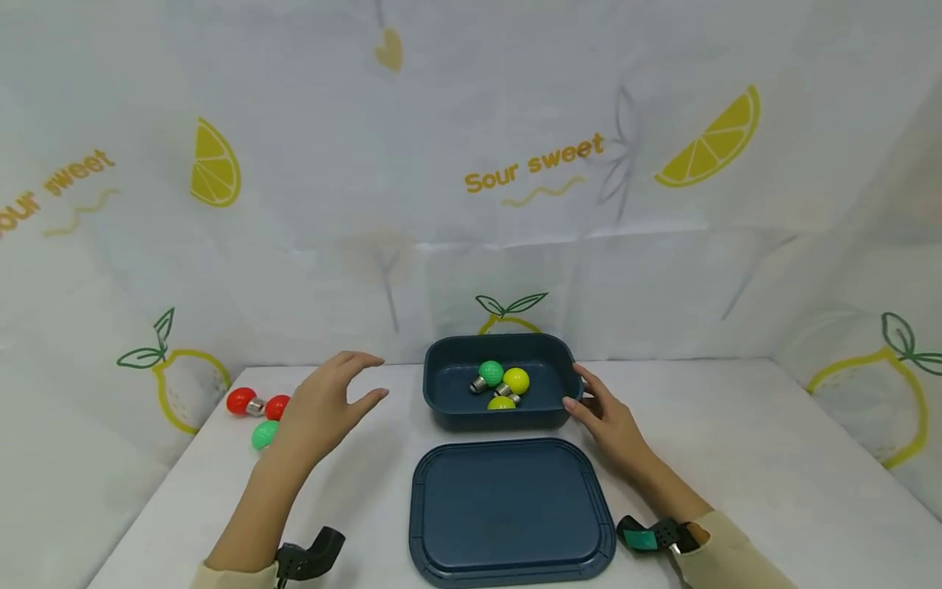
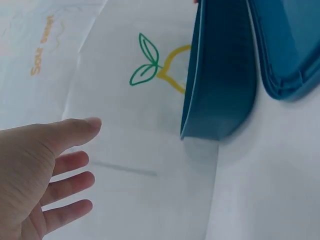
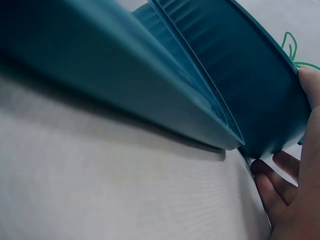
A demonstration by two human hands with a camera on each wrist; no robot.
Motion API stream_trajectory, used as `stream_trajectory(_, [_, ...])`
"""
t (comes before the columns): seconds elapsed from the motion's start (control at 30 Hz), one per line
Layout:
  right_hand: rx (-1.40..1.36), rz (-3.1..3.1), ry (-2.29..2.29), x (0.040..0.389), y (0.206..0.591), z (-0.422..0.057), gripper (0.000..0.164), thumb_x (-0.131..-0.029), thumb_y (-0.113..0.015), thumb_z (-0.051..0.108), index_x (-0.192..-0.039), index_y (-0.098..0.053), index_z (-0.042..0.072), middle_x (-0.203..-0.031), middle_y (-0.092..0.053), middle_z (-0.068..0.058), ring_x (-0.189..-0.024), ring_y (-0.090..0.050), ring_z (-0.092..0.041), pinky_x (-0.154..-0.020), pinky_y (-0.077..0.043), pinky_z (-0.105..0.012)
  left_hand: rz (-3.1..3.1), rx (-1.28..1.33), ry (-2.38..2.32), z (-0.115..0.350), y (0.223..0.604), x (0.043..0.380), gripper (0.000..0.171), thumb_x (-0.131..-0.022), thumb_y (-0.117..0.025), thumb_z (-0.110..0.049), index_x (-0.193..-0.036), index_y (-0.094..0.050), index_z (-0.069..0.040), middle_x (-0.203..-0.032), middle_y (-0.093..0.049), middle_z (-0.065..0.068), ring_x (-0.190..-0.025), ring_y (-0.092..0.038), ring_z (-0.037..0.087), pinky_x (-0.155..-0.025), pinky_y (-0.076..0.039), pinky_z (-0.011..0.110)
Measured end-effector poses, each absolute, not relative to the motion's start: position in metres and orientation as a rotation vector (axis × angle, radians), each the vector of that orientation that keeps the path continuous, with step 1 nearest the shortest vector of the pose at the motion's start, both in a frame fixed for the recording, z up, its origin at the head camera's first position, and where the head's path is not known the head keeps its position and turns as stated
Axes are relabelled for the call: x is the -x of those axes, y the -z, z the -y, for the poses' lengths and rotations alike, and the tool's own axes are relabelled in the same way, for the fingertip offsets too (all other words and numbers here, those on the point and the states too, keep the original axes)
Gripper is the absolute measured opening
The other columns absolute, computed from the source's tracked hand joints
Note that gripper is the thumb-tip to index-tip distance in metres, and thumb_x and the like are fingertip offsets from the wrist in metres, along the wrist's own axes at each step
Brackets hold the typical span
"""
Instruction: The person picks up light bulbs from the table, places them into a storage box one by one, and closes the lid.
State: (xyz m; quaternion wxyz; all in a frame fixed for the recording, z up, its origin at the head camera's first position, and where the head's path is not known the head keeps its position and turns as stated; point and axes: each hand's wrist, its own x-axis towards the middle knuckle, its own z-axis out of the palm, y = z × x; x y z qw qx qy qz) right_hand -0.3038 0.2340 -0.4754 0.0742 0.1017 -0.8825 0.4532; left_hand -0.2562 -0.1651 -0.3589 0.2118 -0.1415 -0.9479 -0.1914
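Observation:
A dark blue plastic box stands near the back of the table. Inside lie a green light bulb and two yellow ones, one at the middle and one partly hidden by the front wall. My right hand grips the box's right end; in the right wrist view the thumb is at its rim and the curled fingers are low on its wall. My left hand hovers left of the box, apart from it, thumb and fingers spread around nothing.
In front of the box lies a matching dark blue lid. Two red bulbs and a green bulb rest on the table's left side, partly behind my left hand. A white lemon-printed sheet hangs behind the table.

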Motion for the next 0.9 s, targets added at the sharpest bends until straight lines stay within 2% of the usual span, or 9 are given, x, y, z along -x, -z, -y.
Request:
stream_trajectory(0.2, [-0.333, 2.662, -1.339, 0.308, 0.473, -0.232, 0.066, -0.103, -0.057, 0.038, -0.16, -0.028, 0.024, -0.152, -0.045, -0.03, -0.13, -0.057, -0.047, -0.104, -0.05, -0.061, 2.56, 0.351, 0.61, 0.19, 0.365, 0.239, 0.045, -0.085, -0.082, -0.02, -0.127, -0.068, -0.012, -0.127, -0.069, 0.01, -0.118, -0.065, 0.034, -0.093, -0.057, 0.053])
stream_trajectory(0.53, [-0.316, 2.66, -1.338, 0.306, 0.476, -0.23, 0.065, -0.103, -0.057, 0.037, -0.16, -0.028, 0.023, -0.152, -0.046, -0.029, -0.13, -0.057, -0.047, -0.104, -0.05, -0.06, 2.604, 0.341, 0.636, 0.215, 0.358, 0.237, 0.046, -0.088, -0.079, -0.022, -0.131, -0.066, -0.014, -0.131, -0.067, 0.008, -0.121, -0.063, 0.034, -0.095, -0.055, 0.055])
stream_trajectory(0.9, [-0.291, 2.661, -1.346, 0.305, 0.478, -0.235, 0.066, -0.103, -0.057, 0.039, -0.161, -0.027, 0.026, -0.153, -0.045, -0.029, -0.131, -0.057, -0.047, -0.104, -0.05, -0.06, 2.756, 0.252, 0.539, 0.251, 0.355, 0.241, 0.049, -0.089, -0.077, -0.026, -0.133, -0.063, -0.009, -0.133, -0.063, 0.019, -0.121, -0.059, 0.042, -0.097, -0.048, 0.062])
